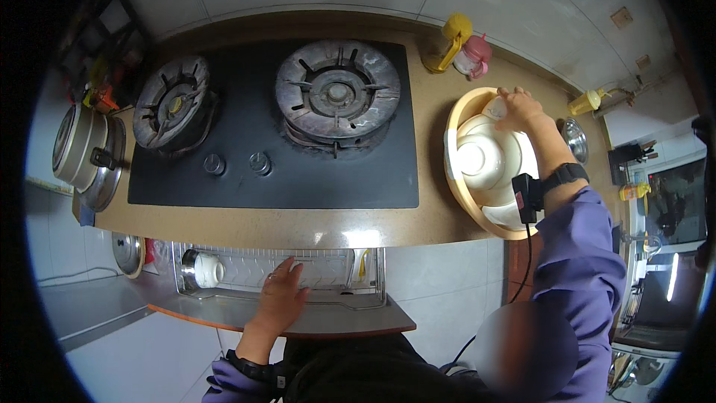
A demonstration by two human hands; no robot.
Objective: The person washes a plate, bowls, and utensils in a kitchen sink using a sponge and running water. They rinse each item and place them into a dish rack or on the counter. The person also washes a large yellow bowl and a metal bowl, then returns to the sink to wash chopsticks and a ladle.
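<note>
My left hand (282,296) hangs over the front of a pulled-out drawer with a wire dish rack (279,302), fingers apart and nothing in them. At the rack's left end a white bowl (209,270) lies on its side against a metal container (189,268). My right hand (521,111) reaches over the far right rim of a yellow plastic basin (461,201) on the countertop. Its fingers are at a white dish (494,107) inside; whether they grip it is unclear. White bowls (479,161) and plates fill the basin, and my forearm covers part of them.
A black gas hob (240,123) with two burners lies left of the basin. Behind stand a yellow-lidded jar (447,47) and a pink-lidded jar (475,56). A metal bowl (574,140) sits right of my wrist. A pot (84,145) stands far left. A black cable (526,268) hangs from my right wrist.
</note>
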